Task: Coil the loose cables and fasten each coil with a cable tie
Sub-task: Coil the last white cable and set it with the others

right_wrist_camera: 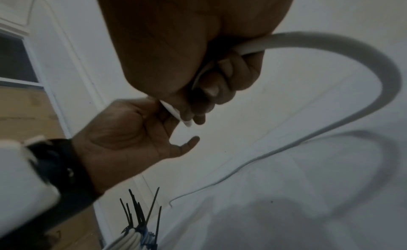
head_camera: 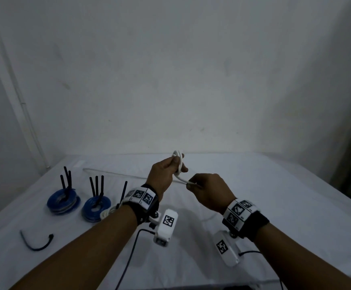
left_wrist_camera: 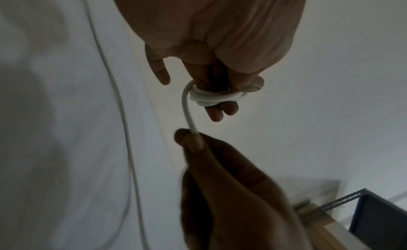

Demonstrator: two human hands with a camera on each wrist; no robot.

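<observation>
A white cable (head_camera: 178, 164) is wound in a small coil (left_wrist_camera: 211, 97) round two fingers of my left hand (head_camera: 175, 167), and the thumb presses on the turns. Just below and to the right, my right hand (head_camera: 191, 184) pinches the strand (left_wrist_camera: 187, 110) that leaves the coil. In the right wrist view the cable (right_wrist_camera: 374, 62) arcs out of my right hand's (right_wrist_camera: 191, 112) grip and down to the table. Its loose tail (head_camera: 107, 172) lies across the white table (head_camera: 254, 195) to the far left. A loose black cable tie (head_camera: 36, 242) lies near left.
Two blue coils (head_camera: 63, 203) (head_camera: 92, 208) fastened with upright black ties stand at the left. A white tied coil (head_camera: 107, 213) shows partly behind my left wrist. A dark box (left_wrist_camera: 383, 219) stands beyond the table's edge. A wall rises behind the table.
</observation>
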